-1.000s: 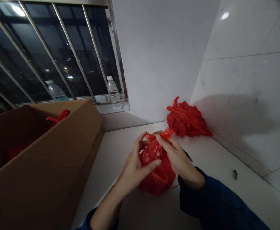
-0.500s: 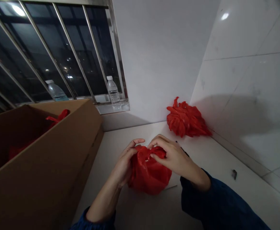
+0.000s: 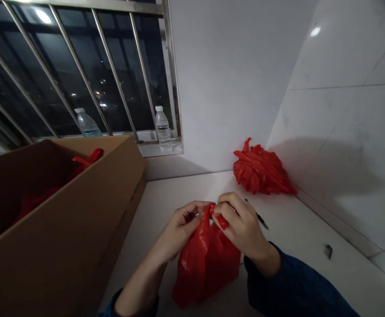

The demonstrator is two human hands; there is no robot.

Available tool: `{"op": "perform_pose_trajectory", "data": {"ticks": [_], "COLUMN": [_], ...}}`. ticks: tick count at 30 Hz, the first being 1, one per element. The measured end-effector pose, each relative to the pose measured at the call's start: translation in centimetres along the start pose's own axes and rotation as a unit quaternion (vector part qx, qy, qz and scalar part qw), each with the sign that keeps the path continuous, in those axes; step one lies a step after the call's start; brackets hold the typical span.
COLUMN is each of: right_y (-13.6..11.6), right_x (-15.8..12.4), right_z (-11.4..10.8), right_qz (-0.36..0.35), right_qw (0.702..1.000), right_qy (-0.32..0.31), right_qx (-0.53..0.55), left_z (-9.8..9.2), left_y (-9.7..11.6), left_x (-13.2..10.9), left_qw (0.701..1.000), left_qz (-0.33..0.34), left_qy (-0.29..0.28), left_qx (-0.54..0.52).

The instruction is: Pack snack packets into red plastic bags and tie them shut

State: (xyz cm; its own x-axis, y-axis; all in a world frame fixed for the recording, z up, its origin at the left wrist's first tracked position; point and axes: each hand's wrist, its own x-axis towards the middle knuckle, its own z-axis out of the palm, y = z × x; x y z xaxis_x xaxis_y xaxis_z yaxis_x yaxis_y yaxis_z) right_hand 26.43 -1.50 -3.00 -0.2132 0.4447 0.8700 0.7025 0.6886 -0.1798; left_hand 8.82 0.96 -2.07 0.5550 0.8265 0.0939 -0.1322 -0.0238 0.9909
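Note:
A filled red plastic bag [image 3: 205,264] hangs in front of me over the white counter [image 3: 298,237]. My left hand [image 3: 182,226] pinches the bag's top from the left, fingers closed on the plastic. My right hand [image 3: 241,226] grips the same gathered top from the right, fingers curled around it. The two hands meet at the bag's neck. A pile of red plastic bags [image 3: 260,171] lies in the far corner of the counter.
A large open cardboard box [image 3: 67,220] fills the left side, with red bags [image 3: 88,158] inside it. Two water bottles [image 3: 162,130] stand on the barred window's sill. A pen [image 3: 258,215] lies behind my right hand. A small dark object [image 3: 327,251] sits near the tiled wall.
The bag has been lifted and pulled taller by its top. Both hands closed together on its neck; earlier they were spread around the bag's mouth. The view shifted slightly.

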Motion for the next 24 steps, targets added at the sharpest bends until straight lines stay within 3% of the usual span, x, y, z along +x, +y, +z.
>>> {"op": "perform_pose_trajectory", "data": {"ticks": [4, 8, 11, 16, 21, 24], "right_y": [0.1, 0.7, 1.3, 1.9, 2.2, 2.0], "right_x": [0.3, 0.4, 0.2, 0.0, 0.2, 0.2], "right_z": [-1.2, -3.5, -5.5, -7.8, -8.0, -6.7], "right_qz": [-0.005, 0.017, 0.063, 0.151, 0.228, 0.256], "right_qw": [0.999, 0.996, 0.986, 0.953, 0.911, 0.906], "right_qy": [-0.042, -0.078, -0.137, -0.238, -0.32, -0.289], "right_qx": [0.003, 0.03, 0.069, 0.107, 0.126, 0.174], "left_z": [-0.6, -1.7, -2.7, -5.2, -6.9, -5.5], "left_y": [0.1, 0.8, 1.2, 0.3, -0.9, -0.6], "left_x": [-0.2, -0.5, -0.6, -0.2, 0.8, 0.8], "left_qw": [0.99, 0.952, 0.919, 0.889, 0.88, 0.904], "left_qz": [0.062, 0.143, 0.174, 0.171, 0.167, 0.161], "left_qy": [0.093, 0.179, 0.216, 0.248, 0.29, 0.305], "left_qx": [0.087, 0.201, 0.28, 0.344, 0.337, 0.253]}}
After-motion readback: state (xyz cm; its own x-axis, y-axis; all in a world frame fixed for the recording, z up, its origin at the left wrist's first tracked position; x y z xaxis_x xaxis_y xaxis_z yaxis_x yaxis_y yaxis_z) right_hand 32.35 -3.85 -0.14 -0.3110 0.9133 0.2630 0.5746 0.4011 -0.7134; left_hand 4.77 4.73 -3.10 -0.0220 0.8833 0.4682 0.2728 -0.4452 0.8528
